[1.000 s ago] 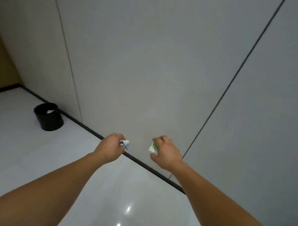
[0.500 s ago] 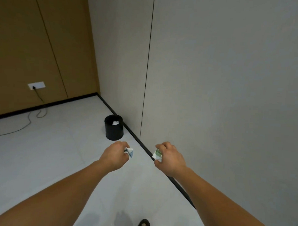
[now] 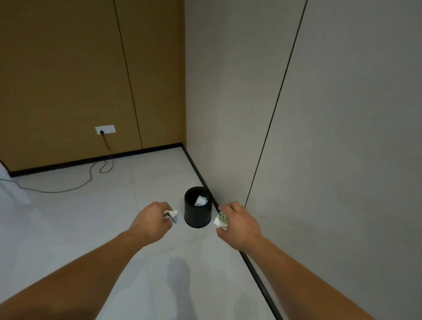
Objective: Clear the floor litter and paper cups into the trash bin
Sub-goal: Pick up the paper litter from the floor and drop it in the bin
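The crumpled paper wad with blue print (image 3: 172, 216) sits in the curled fingers of the left hand (image 3: 153, 221), and the crumpled paper wad with green print (image 3: 221, 220) is gripped the same way by the right hand (image 3: 240, 226). Both wads are held in the air above the floor (image 3: 71, 226), and in this view they flank the black trash bin (image 3: 197, 219). They look very light, soft and easily squashed, neither fragile nor slippery, so a loose grip across the bulk should hold them. Being so light they may drift when dropped, so I judge they are best let go right over the bin's mouth. The bin stands upright on the floor, near the dark skirting (image 3: 200, 173) of the grey wall, with a white scrap (image 3: 200, 200) already inside. Further off, a wall socket (image 3: 105, 129) in the brown panelling feeds a black cable (image 3: 106, 141) that trails across the pale tiles
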A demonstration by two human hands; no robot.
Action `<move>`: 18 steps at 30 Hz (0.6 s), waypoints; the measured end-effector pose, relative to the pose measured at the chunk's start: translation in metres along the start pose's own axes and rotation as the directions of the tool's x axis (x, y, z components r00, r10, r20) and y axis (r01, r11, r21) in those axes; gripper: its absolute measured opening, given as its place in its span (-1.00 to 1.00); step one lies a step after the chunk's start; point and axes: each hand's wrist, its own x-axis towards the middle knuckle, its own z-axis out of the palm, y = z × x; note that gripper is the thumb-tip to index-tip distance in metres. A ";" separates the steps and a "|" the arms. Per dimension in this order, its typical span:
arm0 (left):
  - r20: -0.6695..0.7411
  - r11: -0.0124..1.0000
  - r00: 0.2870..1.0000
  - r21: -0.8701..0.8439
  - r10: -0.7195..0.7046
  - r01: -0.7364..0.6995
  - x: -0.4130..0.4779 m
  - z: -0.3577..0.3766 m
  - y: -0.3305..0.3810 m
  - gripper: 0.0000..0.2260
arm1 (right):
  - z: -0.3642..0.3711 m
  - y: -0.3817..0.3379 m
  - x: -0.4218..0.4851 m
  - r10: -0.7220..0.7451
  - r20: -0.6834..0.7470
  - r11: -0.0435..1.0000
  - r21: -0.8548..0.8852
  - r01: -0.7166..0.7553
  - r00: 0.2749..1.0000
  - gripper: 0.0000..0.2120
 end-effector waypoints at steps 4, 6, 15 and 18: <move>0.005 0.999 1.000 -0.028 -0.025 0.025 0.082 0.002 -0.022 -0.81 | 0.008 0.006 0.085 -0.016 0.042 1.000 -0.013 0.016 0.999 -0.43; 0.023 0.999 0.999 -0.040 -0.023 0.024 0.128 0.006 -0.030 -0.81 | 0.012 0.009 0.132 -0.011 0.053 1.000 -0.026 0.012 0.999 -0.44; 0.165 0.995 0.986 -0.100 -0.008 0.025 0.323 0.023 -0.048 -0.79 | 0.018 0.031 0.317 0.057 0.080 0.998 -0.015 -0.056 0.995 -0.44; 0.224 0.995 0.974 -0.097 -0.003 0.025 0.378 0.029 -0.047 -0.78 | 0.030 0.046 0.363 0.074 0.154 0.997 -0.008 -0.073 0.985 -0.44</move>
